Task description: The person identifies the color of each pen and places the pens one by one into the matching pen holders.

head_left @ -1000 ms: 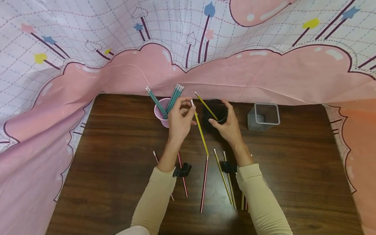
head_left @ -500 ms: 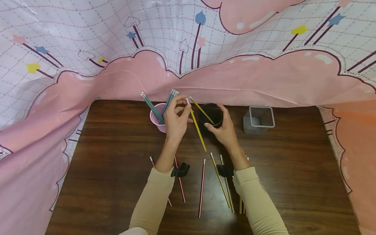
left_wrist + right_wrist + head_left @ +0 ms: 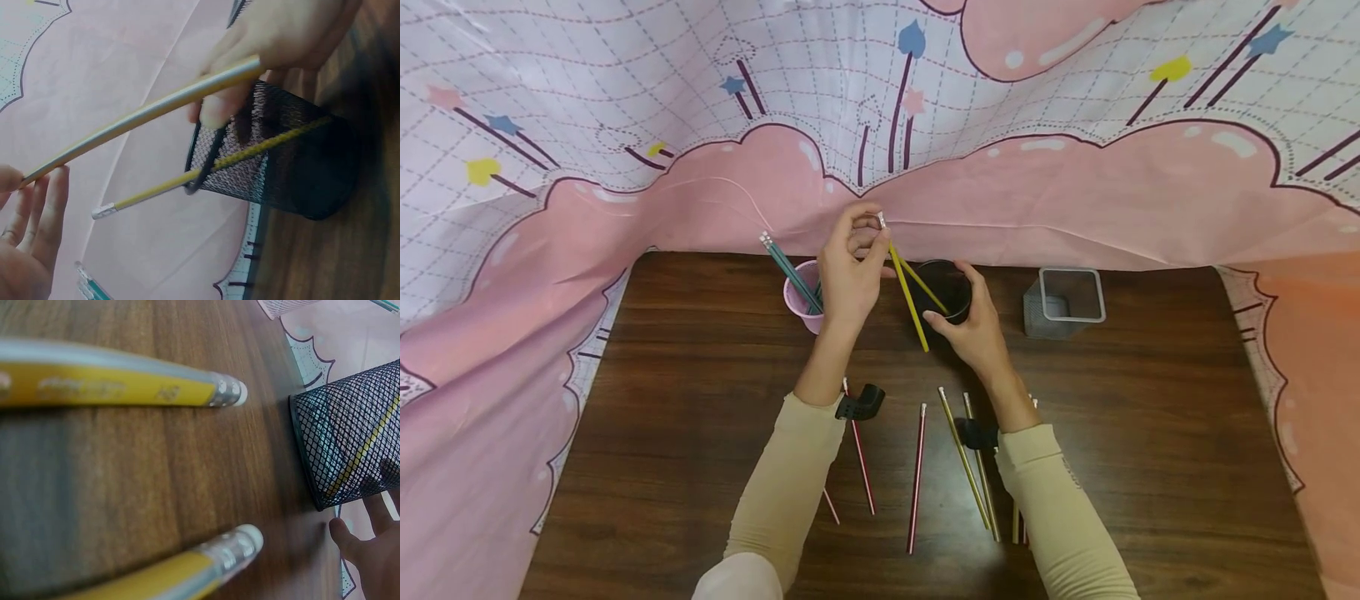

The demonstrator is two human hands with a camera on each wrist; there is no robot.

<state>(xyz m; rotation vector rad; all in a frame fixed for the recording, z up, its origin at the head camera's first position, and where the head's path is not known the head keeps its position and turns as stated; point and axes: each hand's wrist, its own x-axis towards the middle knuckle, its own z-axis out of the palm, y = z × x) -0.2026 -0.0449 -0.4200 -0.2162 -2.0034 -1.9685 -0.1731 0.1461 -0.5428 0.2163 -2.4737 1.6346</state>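
My left hand [image 3: 850, 275] pinches a yellow pencil [image 3: 912, 300] near its eraser end. The pencil slants down, its lower tip beside the near left side of the black mesh pencil cup [image 3: 306, 169]. With thumb and fingers spread around the rim, my right hand [image 3: 981, 329] holds that cup on its right side. Inside the cup leans another yellow pencil [image 3: 144, 194], eraser end up and sticking out toward the left. In the head view the held pencil crosses in front of this one.
Left of the black cup stands a pink cup [image 3: 790, 297] with teal pencils, partly behind my left hand. A grey square mesh holder [image 3: 1045, 321] stands at the right. Red pencils [image 3: 916, 479] and yellow pencils [image 3: 964, 458] lie in front; some are under my forearms. A patterned curtain [image 3: 1037, 208] borders the back.
My left hand has lifted and moved toward the back, raising the yellow pencil so its lower tip is now closer to the black cup. The right hand keeps its hold on the cup.
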